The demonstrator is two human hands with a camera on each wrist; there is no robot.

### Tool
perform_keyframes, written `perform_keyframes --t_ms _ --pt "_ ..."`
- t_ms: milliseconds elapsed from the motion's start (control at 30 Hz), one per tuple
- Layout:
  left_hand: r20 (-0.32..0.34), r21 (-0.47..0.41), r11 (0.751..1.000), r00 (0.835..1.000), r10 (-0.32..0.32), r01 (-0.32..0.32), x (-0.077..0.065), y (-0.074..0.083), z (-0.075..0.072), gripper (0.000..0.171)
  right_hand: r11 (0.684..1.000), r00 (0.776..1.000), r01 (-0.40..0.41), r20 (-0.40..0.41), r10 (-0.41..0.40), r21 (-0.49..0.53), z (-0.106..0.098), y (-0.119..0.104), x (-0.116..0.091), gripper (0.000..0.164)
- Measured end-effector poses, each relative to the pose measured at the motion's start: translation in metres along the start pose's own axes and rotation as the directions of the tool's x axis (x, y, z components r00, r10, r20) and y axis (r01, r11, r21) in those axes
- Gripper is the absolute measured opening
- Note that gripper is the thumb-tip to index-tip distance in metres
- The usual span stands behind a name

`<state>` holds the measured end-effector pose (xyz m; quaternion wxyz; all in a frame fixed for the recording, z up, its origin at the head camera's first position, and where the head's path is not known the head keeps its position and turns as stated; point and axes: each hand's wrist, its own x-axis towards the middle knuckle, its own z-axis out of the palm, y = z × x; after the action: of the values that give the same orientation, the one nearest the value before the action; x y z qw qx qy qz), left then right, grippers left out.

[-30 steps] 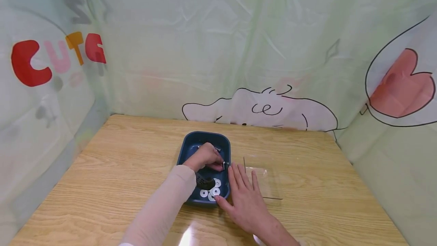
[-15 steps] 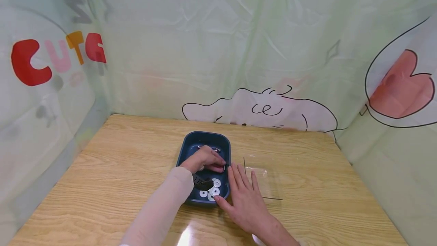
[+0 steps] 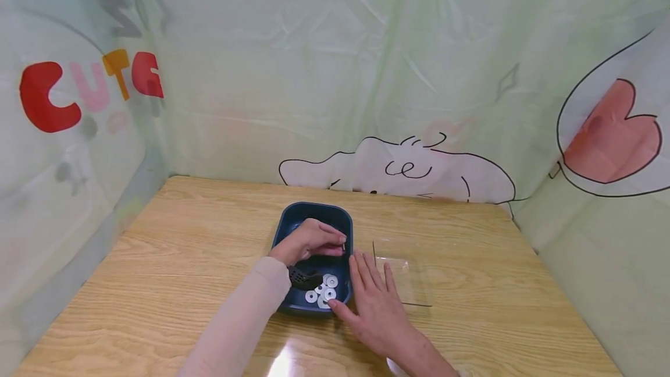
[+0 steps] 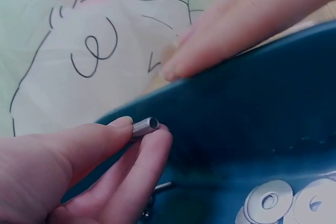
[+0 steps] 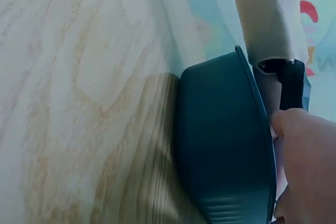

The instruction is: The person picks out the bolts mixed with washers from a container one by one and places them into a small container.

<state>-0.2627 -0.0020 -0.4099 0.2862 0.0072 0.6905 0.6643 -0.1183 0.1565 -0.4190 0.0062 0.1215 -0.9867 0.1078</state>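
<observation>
My left hand (image 3: 316, 238) is inside a dark blue rectangular container (image 3: 342, 212) and pinches a short metal tube (image 4: 145, 126) between thumb and fingers. The tube's hollow end points away from the thumb in the left wrist view. Several flat metal washers (image 3: 328, 294) lie on the container's floor at its near right end. A thin metal piece (image 4: 164, 186) lies under the left fingers, mostly hidden. My right hand (image 3: 379, 307) rests against the container's right rim, its fingers straight and its thumb by the near corner.
A transparent plastic box or lid (image 3: 413, 281) stands just right of the right hand's fingers; its clear edges are hard to see. A wooden table (image 3: 209, 237) lies under everything. Printed curtains (image 3: 262, 74) surround its back and sides. A black strap (image 3: 303, 278) circles the left wrist.
My left hand dips slightly, then rises toward the far end with the tube in its fingers. The thin metal pieces at that end are now hidden in the head view. The right hand stays put.
</observation>
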Motion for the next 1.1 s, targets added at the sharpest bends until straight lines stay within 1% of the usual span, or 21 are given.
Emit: perform_keyframes --t_ms 167,267,400,567,667,833,933,1100 --pt "0.026 -0.048 0.999 0.999 0.028 -0.026 -0.004 0.004 -0.001 0.022 0.999 1.000 -0.021 -0.015 0.022 0.024 -0.007 0.007 0.000 0.092" --pt "0.037 -0.073 0.996 0.998 0.044 -0.041 -0.007 0.007 -0.002 0.024 0.999 0.998 -0.026 -0.058 0.028 0.035 -0.014 0.016 -0.001 0.092" --pt "0.034 -0.085 0.995 0.998 0.052 -0.049 -0.009 0.014 -0.003 0.025 0.999 0.994 -0.038 -0.105 0.041 0.035 -0.021 0.031 -0.004 0.092" --pt "0.051 -0.107 0.992 0.996 0.071 -0.065 -0.010 0.023 0.000 0.025 0.996 0.989 -0.081 -0.125 0.084 0.030 -0.028 0.052 -0.008 0.092" --pt "0.069 -0.093 0.993 0.994 0.085 -0.078 -0.011 0.028 0.005 0.028 0.994 0.985 -0.102 -0.133 0.106 0.034 -0.030 0.066 -0.012 0.091" --pt "0.111 -0.062 0.995 0.990 0.082 -0.075 -0.012 0.035 0.017 0.030 0.990 0.981 -0.137 -0.133 0.140 0.030 -0.031 0.085 -0.018 0.093" --pt "0.131 -0.050 0.995 0.987 0.089 -0.083 -0.011 0.037 0.026 0.029 0.987 0.979 -0.158 -0.126 0.161 0.032 -0.030 0.092 -0.020 0.095" --pt "0.145 -0.021 0.996 0.985 0.091 -0.089 -0.009 0.041 0.039 0.028 0.983 0.975 -0.183 -0.122 0.185 0.027 -0.028 0.100 -0.022 0.095"
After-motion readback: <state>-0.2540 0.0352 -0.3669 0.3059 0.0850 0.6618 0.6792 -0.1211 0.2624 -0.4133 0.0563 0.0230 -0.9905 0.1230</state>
